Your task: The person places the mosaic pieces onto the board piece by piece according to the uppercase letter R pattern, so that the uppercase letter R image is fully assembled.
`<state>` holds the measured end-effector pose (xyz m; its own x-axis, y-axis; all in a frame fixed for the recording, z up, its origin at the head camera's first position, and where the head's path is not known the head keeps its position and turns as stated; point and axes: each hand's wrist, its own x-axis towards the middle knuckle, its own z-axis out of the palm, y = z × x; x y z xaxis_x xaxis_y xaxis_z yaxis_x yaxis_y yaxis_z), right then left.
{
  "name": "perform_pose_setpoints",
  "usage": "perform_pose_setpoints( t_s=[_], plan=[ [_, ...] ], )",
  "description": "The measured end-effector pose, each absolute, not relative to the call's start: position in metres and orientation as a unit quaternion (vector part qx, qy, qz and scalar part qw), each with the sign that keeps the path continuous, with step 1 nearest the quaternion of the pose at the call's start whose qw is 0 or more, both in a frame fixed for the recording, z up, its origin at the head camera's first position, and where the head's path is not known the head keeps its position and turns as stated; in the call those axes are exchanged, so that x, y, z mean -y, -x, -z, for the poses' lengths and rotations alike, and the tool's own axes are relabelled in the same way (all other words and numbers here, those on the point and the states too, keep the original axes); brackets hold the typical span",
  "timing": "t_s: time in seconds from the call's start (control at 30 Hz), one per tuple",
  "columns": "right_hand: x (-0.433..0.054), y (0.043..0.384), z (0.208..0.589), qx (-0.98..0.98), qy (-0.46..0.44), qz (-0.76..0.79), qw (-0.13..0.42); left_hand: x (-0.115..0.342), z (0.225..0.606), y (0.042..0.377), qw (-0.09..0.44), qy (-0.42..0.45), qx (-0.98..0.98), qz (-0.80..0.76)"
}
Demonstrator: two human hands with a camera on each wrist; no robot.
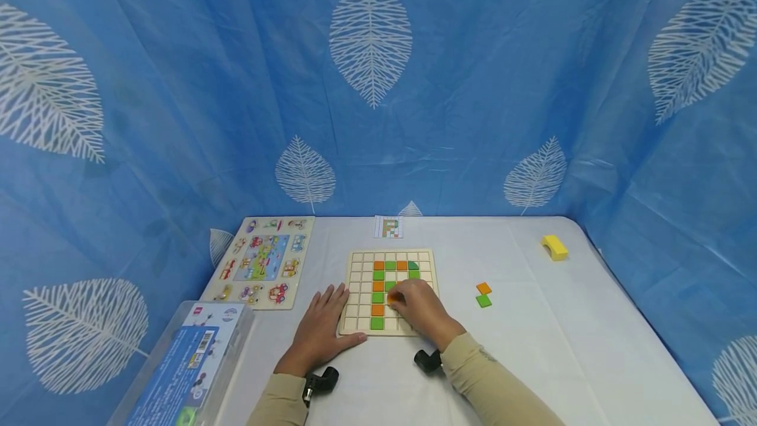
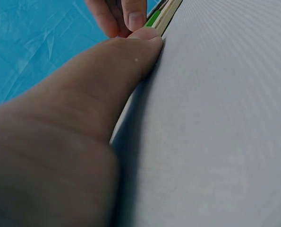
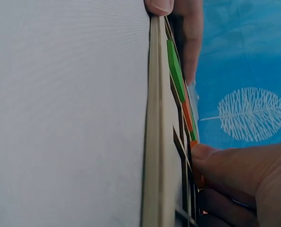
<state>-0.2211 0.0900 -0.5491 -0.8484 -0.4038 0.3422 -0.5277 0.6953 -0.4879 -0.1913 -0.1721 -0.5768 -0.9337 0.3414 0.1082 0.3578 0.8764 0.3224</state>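
A wooden grid board (image 1: 357, 307) lies on the table, with orange and green square tiles and one dark green rounded tile (image 1: 413, 265) set in its cells. My left hand (image 1: 322, 334) rests at the board's lower left corner, fingers extended along the left side and thumb against the near edge. Over the middle of the board, my right hand (image 1: 421, 307) pinches an orange tile (image 3: 194, 144) between thumb and fingers. Part of the grid beneath that hand is hidden. To the right of the board lie a loose orange tile (image 1: 484, 288) and a loose green tile (image 1: 483, 300).
A picture card (image 1: 388, 227) lies behind the board. At the left are a vehicle puzzle board (image 1: 236, 288) and a clear plastic box (image 1: 221, 360) with a printed blue and white cover. A yellow arched block (image 1: 554, 248) stands at the far right. Blue curtains (image 1: 461, 117) enclose the table.
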Motion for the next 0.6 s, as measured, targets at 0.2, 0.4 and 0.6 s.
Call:
perform_pose_setpoints(
  t_s=[0.2, 0.4, 0.6],
  plan=[
    [-0.0857, 0.2222, 0.5488, 0.913, -0.250, -0.305, 0.104, 0.1727, 0.5770, 0.1914, 0.024, 0.180, 0.968, 0.173],
    [-0.0839, 0.2224, 0.5499, 0.915, -0.229, -0.317, 0.098, 0.1711, 0.5762, 0.1912, 0.025, 0.182, 0.967, 0.175],
    [-0.0831, 0.2234, 0.5539, 0.909, -0.219, -0.338, 0.107, 0.1711, 0.5749, 0.1908, 0.025, 0.180, 0.968, 0.173]
  ],
)
